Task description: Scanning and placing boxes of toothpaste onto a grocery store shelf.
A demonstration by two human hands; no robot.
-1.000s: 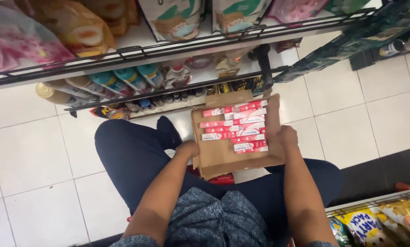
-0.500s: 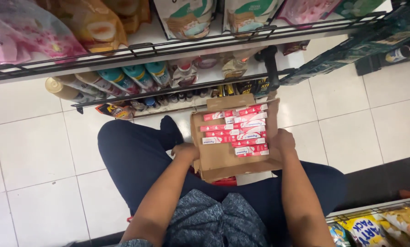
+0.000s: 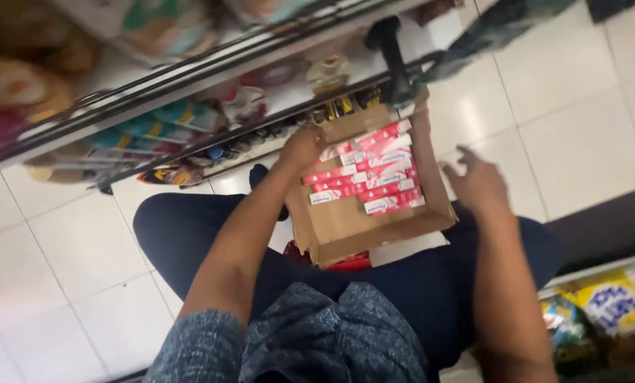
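1. One open brown cardboard box (image 3: 363,213) rests on the lap of a crouching person in dark blue trousers (image 3: 190,227), just in front of the lowest tier of a wire shop shelf (image 3: 190,92).
2. Several slim red-and-white cartons (image 3: 367,174) lie flat in the far half of the box, stacked in slanted rows; the near half shows bare cardboard, and the flaps stand up around the rim.
3. Under the near edge of the box a red packet (image 3: 346,262) and a strip of white peek out.
4. Left hand (image 3: 302,145) sits at the far left corner of the box, fingers curled over the rim beside the topmost carton; the blur hides whether it grips the flap or a carton, so its hold cannot be told.
5. Right hand (image 3: 477,181) hangs in the air just off the right wall of the box, fingers spread and loose, holding nothing.
6. Half a second earlier both hands clasped the box at its near side corners; since then the left hand has gone to the far corner and the right hand has let go and come away.
7. Box and cartons lie much as before, on the lap.
8. Yellow snack bags (image 3: 608,312) fill a lower rack at the right edge, above pale floor tiles (image 3: 580,142).
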